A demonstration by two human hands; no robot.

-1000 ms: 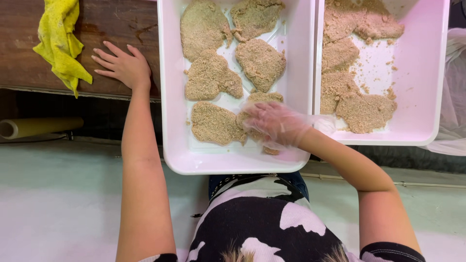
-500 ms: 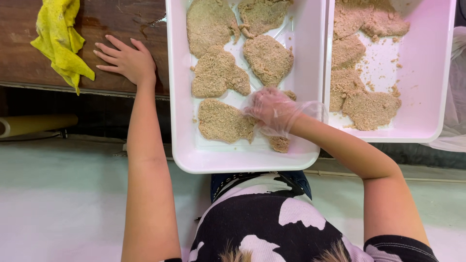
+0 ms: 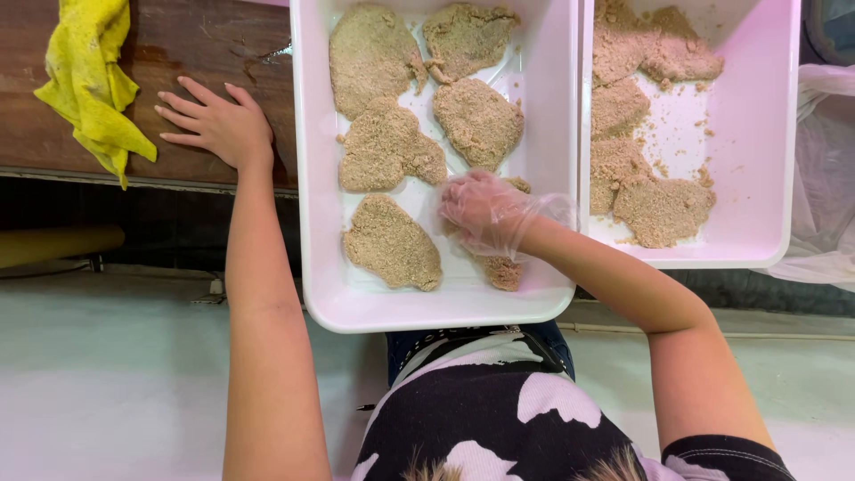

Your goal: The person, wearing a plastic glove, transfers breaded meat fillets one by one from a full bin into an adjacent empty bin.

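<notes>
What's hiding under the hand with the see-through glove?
The gloved right hand presses on a breaded cutlet in the left tray. Only the cutlet's edges show; its middle is covered.

Gloved right hand (image 3: 485, 212) on breaded cutlet (image 3: 503, 267)

yellow cloth (image 3: 89, 76) crumpled on dark wooden counter (image 3: 214, 36); clear plastic bag (image 3: 824, 178) at right edge.

One head camera, looking straight down.
You see from your own head, facing down over your torso and both forearms, close above the white tray (image 3: 312, 178) and the desk (image 3: 178, 80); no second view shares it.
</notes>
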